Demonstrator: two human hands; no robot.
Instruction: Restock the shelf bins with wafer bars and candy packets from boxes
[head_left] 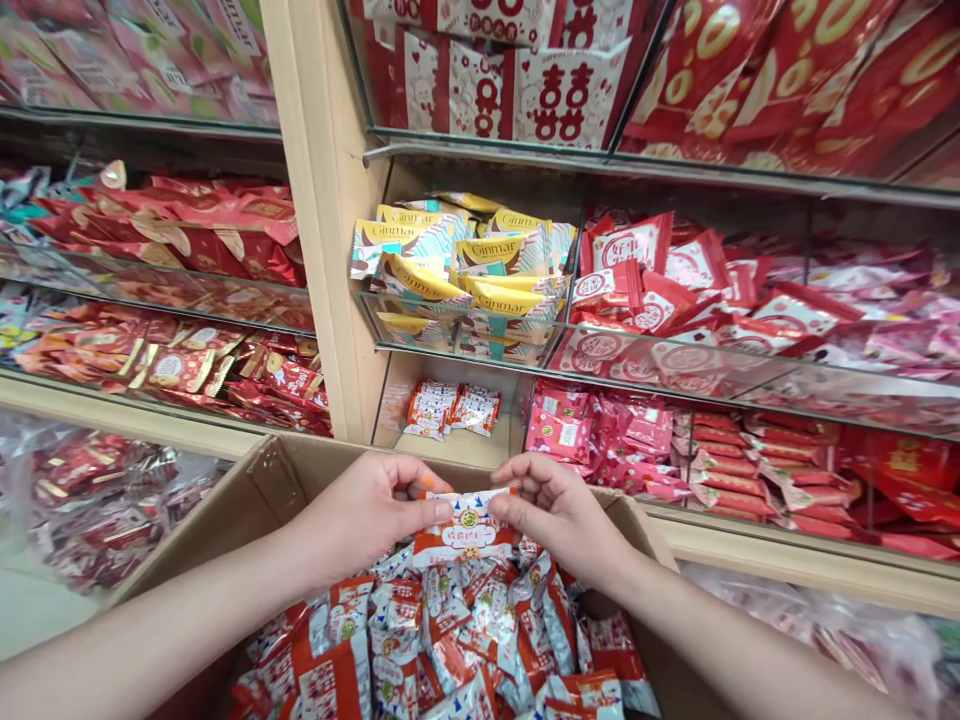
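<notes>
A red and white candy packet (469,528) is stretched between my two hands above an open cardboard box (285,470). My left hand (382,505) pinches its left end, thumb on the front. At the packet's right end, my right hand (559,510) grips it between thumb and fingers. Many similar packets (397,640) fill the box below. Just beyond the box, two small stacks of such packets (452,408) lie in the left part of a low shelf compartment.
Above that compartment, yellow packets (502,255) and red packets (630,260) sit behind a clear shelf lip (675,360). A wooden upright (319,200) divides the shelving. Plastic bags of packets (90,490) lie left of the box, and others (825,620) lie right.
</notes>
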